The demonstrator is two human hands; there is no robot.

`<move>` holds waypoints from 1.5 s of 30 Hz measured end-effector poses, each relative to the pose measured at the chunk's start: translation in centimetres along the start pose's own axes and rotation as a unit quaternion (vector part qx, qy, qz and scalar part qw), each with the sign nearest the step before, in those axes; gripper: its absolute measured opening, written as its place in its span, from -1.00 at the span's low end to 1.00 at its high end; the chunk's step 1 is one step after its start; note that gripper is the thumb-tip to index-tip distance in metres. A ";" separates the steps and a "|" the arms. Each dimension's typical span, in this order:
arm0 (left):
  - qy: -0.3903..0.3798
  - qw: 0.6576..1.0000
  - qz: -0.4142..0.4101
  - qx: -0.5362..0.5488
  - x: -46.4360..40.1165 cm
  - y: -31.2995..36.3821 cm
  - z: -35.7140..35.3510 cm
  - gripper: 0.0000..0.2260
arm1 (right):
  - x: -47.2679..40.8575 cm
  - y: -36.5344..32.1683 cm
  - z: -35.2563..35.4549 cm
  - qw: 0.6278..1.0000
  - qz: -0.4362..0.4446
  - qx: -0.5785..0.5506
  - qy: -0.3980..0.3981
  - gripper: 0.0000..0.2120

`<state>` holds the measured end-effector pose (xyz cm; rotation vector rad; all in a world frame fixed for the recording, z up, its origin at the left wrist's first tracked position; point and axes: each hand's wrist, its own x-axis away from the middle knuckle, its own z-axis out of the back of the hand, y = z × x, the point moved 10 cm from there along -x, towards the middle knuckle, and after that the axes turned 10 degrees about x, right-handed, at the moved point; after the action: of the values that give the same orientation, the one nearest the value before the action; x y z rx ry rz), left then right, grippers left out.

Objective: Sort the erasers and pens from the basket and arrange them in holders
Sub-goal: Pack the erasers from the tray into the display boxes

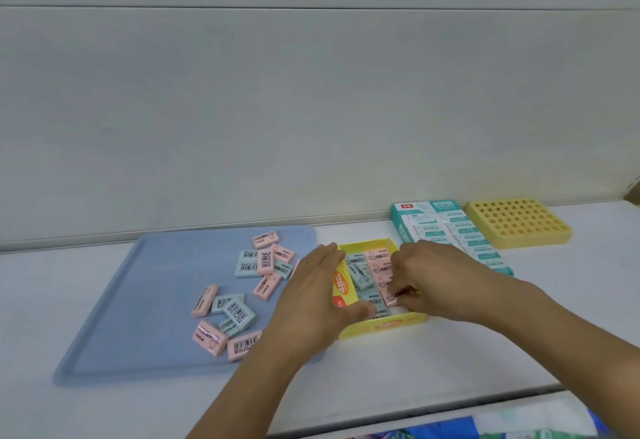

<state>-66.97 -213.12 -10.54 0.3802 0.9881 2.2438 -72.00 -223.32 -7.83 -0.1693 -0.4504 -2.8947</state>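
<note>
Right hand (420, 277) fingers seemingly pinching pink eraser (390, 294) in yellow box (384, 326), left hand (317, 294) fingers straight, steadying box.

We saw a pale blue tray (114, 303) strewn with erasers (239, 296) in pastel pink and pale blue-green, several showing white labels with black barcodes. The box (381, 326) beside it was bright yellow, with an orange patch carrying "4B" in white, and it held more pink and blue-green erasers. A teal and white carton (446, 230) had a small red mark. The holed holder (518, 223) was soft yellow. The table (415, 376) was white.
</note>
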 end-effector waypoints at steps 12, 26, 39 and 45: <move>0.009 0.999 -0.003 0.047 0.3 -0.1 0.8 -0.34 | 0.0 1.5 -0.8 0.998 -0.041 -0.030 0.039 -0.69; 0.089 0.989 0.049 -0.108 -1.3 -6.5 10.8 -0.78 | -12.3 -2.7 3.6 0.984 -0.092 -0.141 0.058 -0.78; 0.220 0.756 0.183 0.589 2.4 -10.6 10.3 -0.87 | -13.7 -3.7 4.2 0.920 -0.114 -0.368 0.068 -0.85; 0.131 0.920 0.096 0.358 1.5 -4.2 9.9 -0.74 | -7.2 -1.7 6.4 0.798 -0.070 -0.586 0.124 -0.91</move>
<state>-61.37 -204.55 -7.01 0.5074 1.9959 2.0583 -64.89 -218.41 -3.29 0.0817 1.4519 -2.7857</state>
